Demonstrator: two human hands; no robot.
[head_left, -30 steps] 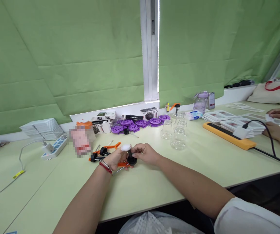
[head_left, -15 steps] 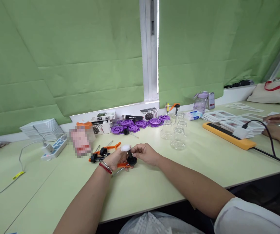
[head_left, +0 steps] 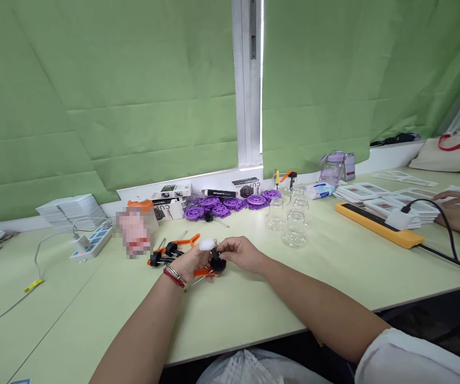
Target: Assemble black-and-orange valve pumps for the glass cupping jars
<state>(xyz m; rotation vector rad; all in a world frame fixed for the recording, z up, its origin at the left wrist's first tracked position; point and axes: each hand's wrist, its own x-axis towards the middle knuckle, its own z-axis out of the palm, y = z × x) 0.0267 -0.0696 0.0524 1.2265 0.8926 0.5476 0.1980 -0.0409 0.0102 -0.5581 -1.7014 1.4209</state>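
The left hand [head_left: 190, 262] and right hand [head_left: 241, 252] are meeting over the pale green table [head_left: 333, 277], in front of the purple wheels [head_left: 230, 204]; both are closing their fingers around one small clamp tool [head_left: 215, 260], black-knobbed with an orange handle and a white wad on top; two more orange clamps [head_left: 169, 249] are lying just left of the left hand; the glass jars [head_left: 289, 220] are standing right of the wheels; a co-worker's hands [head_left: 456, 208] are resting far right, beyond the orange power strip [head_left: 376, 224].
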